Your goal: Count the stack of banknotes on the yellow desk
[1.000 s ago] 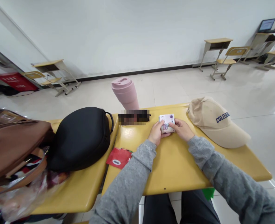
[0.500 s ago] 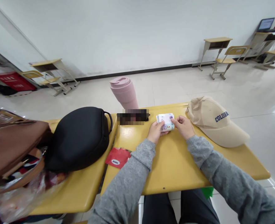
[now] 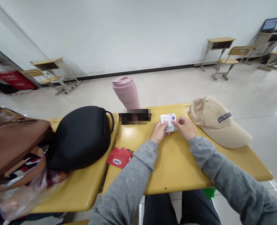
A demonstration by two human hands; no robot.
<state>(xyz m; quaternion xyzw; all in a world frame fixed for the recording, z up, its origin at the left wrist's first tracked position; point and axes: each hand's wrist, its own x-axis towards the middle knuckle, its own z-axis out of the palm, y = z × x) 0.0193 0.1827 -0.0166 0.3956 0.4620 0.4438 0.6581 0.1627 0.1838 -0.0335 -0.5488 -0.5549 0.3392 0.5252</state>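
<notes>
Just right of the frame's centre, my left hand point(image 3: 157, 133) grasps a stack of cards point(image 3: 169, 124) over the yellow tabletop point(image 3: 176, 168) while my right hand point(image 3: 185, 127) has fingers pinching its right edge, sides staggered half a second ago now nearly flush, making a tidier stack.

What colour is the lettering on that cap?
The lettering is dark blue, in the head view.

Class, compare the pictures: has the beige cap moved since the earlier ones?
No. Judged against the yellow desk, the beige cap keeps its place on the right side; no shift shows.
</notes>
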